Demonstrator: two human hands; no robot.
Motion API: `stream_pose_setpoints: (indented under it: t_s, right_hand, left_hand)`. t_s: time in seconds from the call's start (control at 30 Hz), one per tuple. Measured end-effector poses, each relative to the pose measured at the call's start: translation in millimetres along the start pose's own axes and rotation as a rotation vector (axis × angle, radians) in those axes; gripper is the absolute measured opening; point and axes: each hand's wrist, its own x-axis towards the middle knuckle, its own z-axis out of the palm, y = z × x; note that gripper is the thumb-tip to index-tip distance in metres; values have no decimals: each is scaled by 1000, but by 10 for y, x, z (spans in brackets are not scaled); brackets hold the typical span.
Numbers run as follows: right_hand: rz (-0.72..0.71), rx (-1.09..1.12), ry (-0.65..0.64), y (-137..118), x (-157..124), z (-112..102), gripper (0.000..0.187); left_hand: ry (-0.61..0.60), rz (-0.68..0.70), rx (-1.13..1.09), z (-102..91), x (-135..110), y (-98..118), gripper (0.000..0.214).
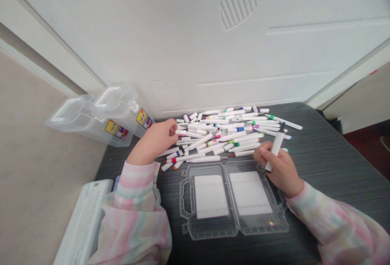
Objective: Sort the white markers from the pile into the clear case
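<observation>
My right hand (282, 171) is closed round a white marker (276, 146), held tilted with its bare dark tip upward, over the right side of the open plastic case. At the left edge of a heap of white markers (210, 158), my left hand (155, 140) has its fingers curled in a pinch at the end of another white marker (188, 134). Caps and tips in many colours show in the heap. In front of it lies the clear hinged case (231, 200), opened flat, with a white panel in each half.
Two clear lidded bins (91, 129) with yellow labels stand at the back left of the dark table (329, 167). A white embossed panel (183, 54) rises behind the heap. Beside my left sleeve is a long white object (83, 220).
</observation>
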Motion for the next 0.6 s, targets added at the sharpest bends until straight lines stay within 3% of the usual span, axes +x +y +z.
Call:
stream_pose_setpoints:
  t_s: [0.6]
  right_hand:
    - [-7,10,-17,1,-6,-4,26]
  left_hand:
    - [-62,-1,34,104,56,18,12]
